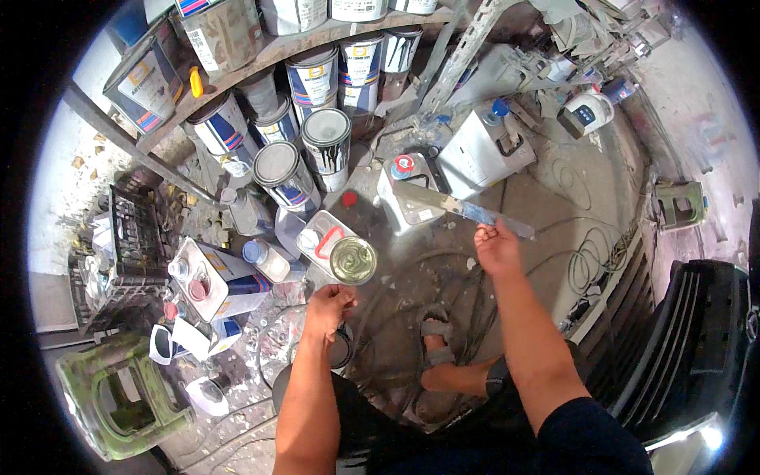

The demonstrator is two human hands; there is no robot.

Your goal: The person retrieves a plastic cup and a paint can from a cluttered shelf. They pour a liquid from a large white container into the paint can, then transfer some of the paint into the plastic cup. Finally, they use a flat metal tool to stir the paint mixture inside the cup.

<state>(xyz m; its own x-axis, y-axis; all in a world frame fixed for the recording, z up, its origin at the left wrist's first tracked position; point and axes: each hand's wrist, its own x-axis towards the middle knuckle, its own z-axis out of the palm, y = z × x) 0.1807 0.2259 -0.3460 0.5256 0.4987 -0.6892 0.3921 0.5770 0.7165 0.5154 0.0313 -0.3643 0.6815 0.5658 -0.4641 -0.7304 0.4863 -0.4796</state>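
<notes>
My left hand [328,310] is closed at the near side of a round cup [353,261] and appears to hold it. Pale yellow, see-through liquid fills part of the cup. The fingers' exact grip is partly hidden. In my right hand [499,248] is a long flat mixing stick [475,212], pinched near its right end and reaching left over a metal canister with a red cap [408,194]. The stick's left end is apart from the cup. Just beyond the cup lies a container with a red handle [323,241].
Paint cans [326,134] crowd the shelves [317,43] ahead. A large canister with a blue cap [487,150] stands beyond the stick. Left are a black crate [134,237], a square tin [218,277] and a green stool [123,396]. Hoses [590,261] cross the floor; a dark car part [689,348] is right.
</notes>
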